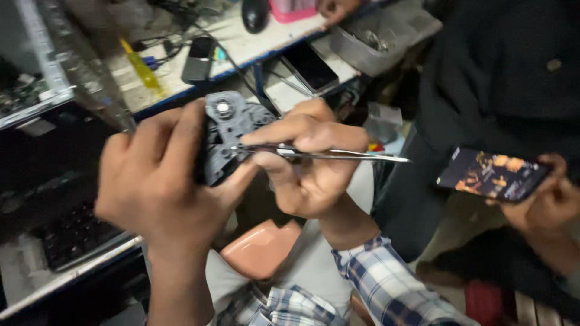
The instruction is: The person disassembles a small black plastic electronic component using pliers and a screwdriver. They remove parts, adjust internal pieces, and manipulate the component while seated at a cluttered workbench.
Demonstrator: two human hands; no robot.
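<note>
My left hand (154, 181) grips a small grey plastic part (225, 136), a moulded housing with a round metal piece near its top. My right hand (308, 160) pinches metal tweezers (326, 154) near their joined end, and their tips touch the grey part's right side. The tweezers' back end points right. The image is motion-blurred, so fine detail on the part is unclear. A plaid sleeve (386, 284) covers my right forearm.
Another person in dark clothes sits at the right, their hand (547, 202) holding a lit phone (492, 175). A second hand (335, 9) rests on the workbench (254, 45) among a dark phone (199, 57), a yellow tool (142, 69) and cables. A keyboard (75, 235) lies lower left.
</note>
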